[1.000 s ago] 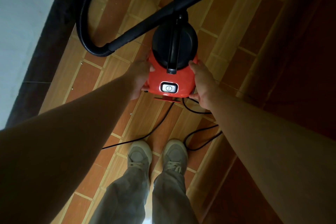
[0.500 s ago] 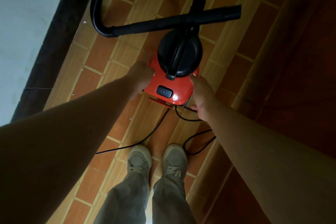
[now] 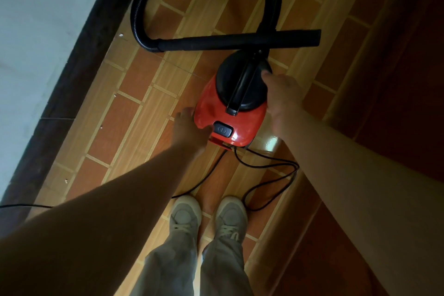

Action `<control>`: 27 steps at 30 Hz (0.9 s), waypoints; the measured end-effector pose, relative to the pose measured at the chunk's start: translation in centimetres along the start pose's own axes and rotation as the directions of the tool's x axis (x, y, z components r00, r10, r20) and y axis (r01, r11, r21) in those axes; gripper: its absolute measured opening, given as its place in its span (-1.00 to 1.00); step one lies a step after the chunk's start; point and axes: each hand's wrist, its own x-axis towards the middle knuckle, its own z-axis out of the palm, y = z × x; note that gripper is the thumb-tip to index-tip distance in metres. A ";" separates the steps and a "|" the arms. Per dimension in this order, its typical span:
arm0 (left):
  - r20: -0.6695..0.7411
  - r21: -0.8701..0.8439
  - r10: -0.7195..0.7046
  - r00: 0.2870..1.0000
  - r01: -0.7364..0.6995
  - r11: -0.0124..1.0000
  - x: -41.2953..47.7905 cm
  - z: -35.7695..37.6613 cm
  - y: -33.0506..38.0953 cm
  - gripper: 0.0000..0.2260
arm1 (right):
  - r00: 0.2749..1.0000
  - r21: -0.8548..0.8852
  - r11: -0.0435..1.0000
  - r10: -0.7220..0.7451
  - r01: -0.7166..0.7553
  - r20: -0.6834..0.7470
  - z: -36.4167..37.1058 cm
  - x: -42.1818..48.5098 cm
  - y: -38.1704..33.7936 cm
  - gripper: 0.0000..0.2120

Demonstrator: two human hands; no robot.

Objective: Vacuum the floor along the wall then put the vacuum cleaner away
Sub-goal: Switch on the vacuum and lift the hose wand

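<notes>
Left of the fingers, the white wall with its dark skirting board [image 3: 79, 74] is seen running along the brown tiled floor [image 3: 134, 108]. The left hand [image 3: 189, 127] is laid against the near left flank of the red canister vacuum cleaner with a black domed lid [image 3: 230, 113], which is stood on the floor between the two hands. Its fingers are fairly straight and pressing rather than clasping. Beyond the fingertips, the black ribbed hose [image 3: 144, 7] is looped over the floor, and the black rigid suction tube [image 3: 240, 39] is laid crosswise just past the dome. The right hand [image 3: 283, 96] is spread against the right side, fingertips touching the dome's edge beside the black carry handle [image 3: 242, 84]; no closed grip is shown. Behind both wrists, the thin black power cord [image 3: 274, 163] is trailed loose toward the grey shoes [image 3: 185, 216]. The putting-away step is judged to be in hand. Next, the handle would probably need to be grasped and the cord gathered, so that it is not tripped over.
</notes>
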 end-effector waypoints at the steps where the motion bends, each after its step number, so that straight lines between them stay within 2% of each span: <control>1: 0.011 0.004 0.012 1.000 -0.012 1.000 0.3 0.1 0.0 -0.36 | 0.999 0.050 0.998 0.030 -0.030 -0.010 0.2 0.3 -0.7 -0.66; 3: 0.041 0.034 0.050 0.998 -0.052 0.998 0.9 0.2 0.1 -0.23 | 0.997 0.100 0.993 0.063 -0.059 -0.042 0.4 0.9 -1.9 -0.62; 6: 0.098 0.083 0.131 0.987 -0.139 0.987 1.4 0.4 0.1 -0.09 | 0.999 0.140 0.989 0.048 -0.044 -0.022 0.6 1.9 -3.4 -0.38; 10: 0.141 0.122 0.165 0.976 -0.182 0.976 1.4 0.8 -0.1 0.04 | 0.998 0.267 0.961 0.060 -0.066 0.032 1.1 3.0 -4.9 -0.39; 13: 0.132 0.125 0.170 0.976 -0.187 0.974 1.5 1.1 -0.2 0.04 | 0.990 0.325 0.935 0.138 -0.143 0.039 1.4 3.7 -5.7 -0.40; 18: 0.135 0.143 0.165 0.977 -0.184 0.972 2.1 1.2 -0.1 0.05 | 0.964 0.428 0.864 0.249 -0.266 0.096 1.8 4.2 -6.5 -0.62; 19: 0.136 0.148 0.164 0.977 -0.184 0.972 2.2 1.3 -0.1 0.06 | 0.961 0.444 0.853 0.257 -0.276 0.103 1.9 4.3 -6.6 -0.62; 22: 0.147 0.156 0.166 0.975 -0.189 0.969 2.2 1.3 -0.2 0.06 | 0.958 0.455 0.844 0.269 -0.283 0.097 2.2 4.2 -7.1 -0.43; 27: 0.176 0.154 0.176 0.969 -0.203 0.967 2.3 1.0 -0.4 0.07 | 0.969 0.454 0.861 0.245 -0.230 0.024 2.1 3.6 -7.8 -0.40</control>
